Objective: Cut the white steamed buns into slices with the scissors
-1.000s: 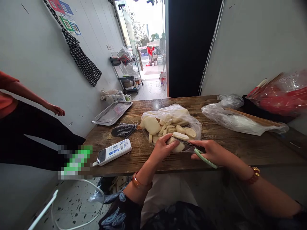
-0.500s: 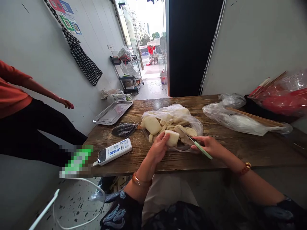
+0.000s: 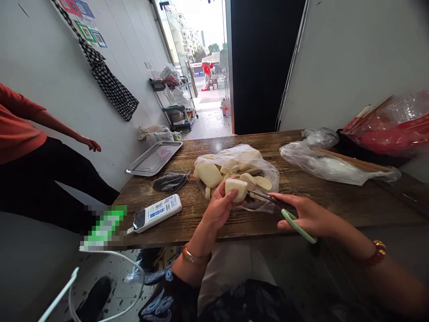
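Observation:
My left hand (image 3: 223,202) grips a pale, thick, bun-like piece (image 3: 236,189) with a flat whitish face, just above the near edge of a clear plastic bag (image 3: 272,172). More cream-coloured pieces (image 3: 209,174), some rounded and some cut flat, lie in the bag's mouth. In my right hand (image 3: 308,214) is a pair of scissors (image 3: 296,226) with light green handles, spread apart. Their dark metal blades point left at the held piece; whether the tips touch or enter it I cannot tell.
On the wooden table (image 3: 201,226) are a dark mesh cloth (image 3: 170,182), a white phone-like device (image 3: 157,213) and a metal tray (image 3: 156,158). Plastic bags with sticks (image 3: 328,161) lie at right. A person in an orange top (image 3: 20,129) stands at left.
My right hand has moved right and nearer, its fingers opening wider with the scissor handles spread. My left hand has turned the held piece slightly. The view has shifted a little.

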### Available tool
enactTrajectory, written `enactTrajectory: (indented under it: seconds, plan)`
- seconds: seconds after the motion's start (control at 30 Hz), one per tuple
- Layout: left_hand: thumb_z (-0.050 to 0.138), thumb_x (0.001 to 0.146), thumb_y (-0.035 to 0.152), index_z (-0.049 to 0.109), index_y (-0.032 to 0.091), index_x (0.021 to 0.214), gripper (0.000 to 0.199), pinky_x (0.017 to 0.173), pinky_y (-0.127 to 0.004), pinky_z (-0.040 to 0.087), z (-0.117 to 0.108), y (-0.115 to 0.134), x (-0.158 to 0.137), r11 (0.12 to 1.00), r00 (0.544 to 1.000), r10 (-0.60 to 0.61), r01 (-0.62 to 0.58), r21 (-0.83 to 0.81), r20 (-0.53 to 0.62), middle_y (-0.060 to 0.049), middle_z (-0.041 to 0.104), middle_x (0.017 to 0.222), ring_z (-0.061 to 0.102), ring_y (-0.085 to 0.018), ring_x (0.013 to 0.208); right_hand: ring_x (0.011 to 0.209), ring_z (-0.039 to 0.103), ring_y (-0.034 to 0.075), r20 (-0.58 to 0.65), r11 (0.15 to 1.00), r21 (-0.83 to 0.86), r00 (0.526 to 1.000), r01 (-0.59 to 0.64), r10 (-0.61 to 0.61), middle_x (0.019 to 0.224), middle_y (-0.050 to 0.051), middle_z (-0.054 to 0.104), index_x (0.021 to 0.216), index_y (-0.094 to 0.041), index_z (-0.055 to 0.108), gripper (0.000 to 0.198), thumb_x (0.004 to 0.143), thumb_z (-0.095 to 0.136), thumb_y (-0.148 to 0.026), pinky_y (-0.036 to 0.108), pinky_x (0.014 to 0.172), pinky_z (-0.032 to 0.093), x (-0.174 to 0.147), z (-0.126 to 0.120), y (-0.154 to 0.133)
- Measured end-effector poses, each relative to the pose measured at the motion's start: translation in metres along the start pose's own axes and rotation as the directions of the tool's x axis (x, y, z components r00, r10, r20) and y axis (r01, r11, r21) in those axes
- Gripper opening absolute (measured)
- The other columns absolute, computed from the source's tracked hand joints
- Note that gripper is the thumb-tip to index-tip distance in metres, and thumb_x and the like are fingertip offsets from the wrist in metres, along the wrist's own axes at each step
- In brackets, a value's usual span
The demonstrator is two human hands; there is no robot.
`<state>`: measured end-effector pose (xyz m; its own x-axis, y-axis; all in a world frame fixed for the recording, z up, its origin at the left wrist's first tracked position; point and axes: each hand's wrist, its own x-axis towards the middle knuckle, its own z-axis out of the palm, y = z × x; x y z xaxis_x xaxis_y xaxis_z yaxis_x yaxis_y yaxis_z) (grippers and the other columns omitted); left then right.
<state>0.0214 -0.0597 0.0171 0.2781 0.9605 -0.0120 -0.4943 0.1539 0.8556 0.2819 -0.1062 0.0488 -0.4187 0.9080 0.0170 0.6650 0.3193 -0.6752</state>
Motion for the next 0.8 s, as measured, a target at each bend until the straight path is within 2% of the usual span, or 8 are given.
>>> enactTrajectory:
  seconds: [0.13,0.4,0.63,0.8]
  plan:
    - [0.085,0.068,0.031,0.06,0.021,0.118,0.057,0.079,-0.036,0.059,0.0065,0.0026,-0.0024,1.0,1.0,0.025,-0.025,0.008,0.001,-0.006,0.064,0.112,0.062,-0.021,0.098,0.117,0.064,0.034,0.027,1.0,-0.014,1.0,0.01,-0.01,0.132,0.012,0.067,0.145,-0.018,0.051,0.08,0.072,0.077,-0.04,0.044,0.099,0.05,-0.0012,-0.0018,-0.0008]
    - [0.086,0.066,0.033,0.06,0.02,0.123,0.064,0.088,-0.03,0.053,0.0105,0.0015,-0.0052,0.993,0.997,0.08,-0.081,0.086,0.012,-0.006,0.066,0.111,0.062,-0.017,0.095,0.124,0.06,0.035,0.115,1.0,-0.018,0.993,-0.009,0.011,0.14,0.012,0.062,0.147,-0.014,0.048,0.085,0.074,0.076,-0.045,0.041,0.102,0.049,-0.0013,-0.0063,-0.0051]
    - [0.086,0.067,0.035,0.056,0.02,0.129,0.07,0.088,-0.031,0.051,0.0079,0.0,-0.0061,0.984,0.995,0.1,-0.102,0.143,0.018,-0.007,0.066,0.114,0.062,-0.02,0.099,0.118,0.064,0.034,0.123,1.0,-0.004,0.992,0.011,-0.011,0.131,0.009,0.068,0.146,-0.02,0.051,0.083,0.072,0.078,-0.044,0.04,0.096,0.053,0.0011,-0.0077,-0.0058]
    - [0.087,0.064,0.039,0.056,0.02,0.129,0.075,0.089,-0.03,0.05,0.0066,-0.0008,-0.0072,0.981,0.993,0.112,-0.114,0.156,0.025,-0.007,0.065,0.116,0.061,-0.02,0.101,0.118,0.063,0.034,0.166,1.0,-0.002,0.986,0.024,-0.023,0.131,0.01,0.068,0.146,-0.019,0.05,0.084,0.072,0.078,-0.045,0.039,0.095,0.053,0.0029,-0.0078,-0.0051]
